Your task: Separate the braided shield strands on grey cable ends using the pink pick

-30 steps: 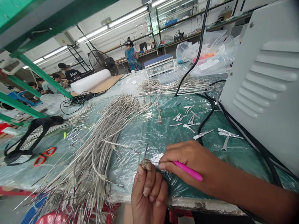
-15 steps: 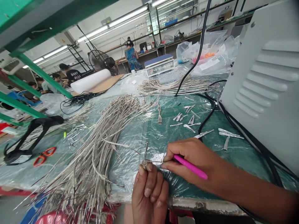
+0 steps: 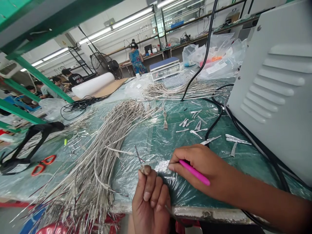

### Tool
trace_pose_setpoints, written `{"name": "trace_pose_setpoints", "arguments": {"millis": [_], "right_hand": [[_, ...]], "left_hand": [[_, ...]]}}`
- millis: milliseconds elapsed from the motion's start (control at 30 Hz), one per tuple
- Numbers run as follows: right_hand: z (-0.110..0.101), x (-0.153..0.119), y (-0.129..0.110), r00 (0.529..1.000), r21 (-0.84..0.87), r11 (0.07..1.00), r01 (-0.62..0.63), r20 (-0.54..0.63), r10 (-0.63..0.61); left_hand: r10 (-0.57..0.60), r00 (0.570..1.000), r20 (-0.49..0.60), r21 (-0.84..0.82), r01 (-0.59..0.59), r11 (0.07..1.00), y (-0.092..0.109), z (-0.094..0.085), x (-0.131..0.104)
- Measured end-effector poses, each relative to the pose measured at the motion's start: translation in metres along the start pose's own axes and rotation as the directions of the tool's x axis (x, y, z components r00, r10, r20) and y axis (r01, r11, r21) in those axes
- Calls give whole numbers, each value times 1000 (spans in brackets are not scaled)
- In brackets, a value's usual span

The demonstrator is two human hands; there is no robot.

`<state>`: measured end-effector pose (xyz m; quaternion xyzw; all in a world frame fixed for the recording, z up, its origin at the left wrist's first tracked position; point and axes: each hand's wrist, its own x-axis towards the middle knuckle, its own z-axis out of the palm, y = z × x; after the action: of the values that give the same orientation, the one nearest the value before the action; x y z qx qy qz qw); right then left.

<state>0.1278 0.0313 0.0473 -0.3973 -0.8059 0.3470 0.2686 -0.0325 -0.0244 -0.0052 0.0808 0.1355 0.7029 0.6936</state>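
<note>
My left hand (image 3: 151,195) is closed near the table's front edge, thumb and forefinger pinching a cable end (image 3: 142,168) whose thin twisted wires point up. To its right, my right hand (image 3: 192,165) is closed round a tool with a pink handle (image 3: 195,172); the tool's tip is hard to make out. The two hands are apart. Left of them a large bundle of pale cables (image 3: 104,146) lies across the table and hangs over its front edge.
A grey vented machine (image 3: 275,97) stands at the right, with black cables beside it. Foil scraps (image 3: 195,123) and a USB plug (image 3: 165,125) lie beyond my hands. Orange-handled scissors (image 3: 44,165) lie at the left. A scale (image 3: 165,68) and plastic bags (image 3: 216,58) are farther back.
My left hand has moved left with the cable end, away from the tool in my right hand. The thin wires now lean more to the left. My right hand has barely moved.
</note>
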Motion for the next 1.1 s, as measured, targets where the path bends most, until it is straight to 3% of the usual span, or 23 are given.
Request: {"name": "trace_pose_setpoints", "arguments": {"millis": [267,367,533,600,700,800,967,1100], "right_hand": [[-1,1,0,988,-11,997,-76,-139,74],[-1,1,2,974,23,999,-49,-221,53],[3,1,6,878,56,996,68,-478,-33],[5,-1,5,852,43,990,136,-515,-95],[8,-4,3,827,-42,954,297,-488,-279],[13,-6,3,818,-114,928,355,-443,-367],[20,-1,5,882,-11,958,285,-388,-267],[18,2,4,947,88,978,191,-279,-160]], "left_hand": [[-4,1000,-4,8,4,1000,0,0,0],[-5,1000,-23,11,5,1000,-1,1,1],[-15,998,-59,58,18,998,-3,4,0],[-24,996,-80,112,33,993,-4,6,0],[-21,996,-88,200,38,979,-6,8,1],[-24,997,-73,239,41,970,-9,9,0],[-55,998,-36,309,63,949,-12,9,-1],[-35,999,-10,391,36,920,-16,6,-1]]}}
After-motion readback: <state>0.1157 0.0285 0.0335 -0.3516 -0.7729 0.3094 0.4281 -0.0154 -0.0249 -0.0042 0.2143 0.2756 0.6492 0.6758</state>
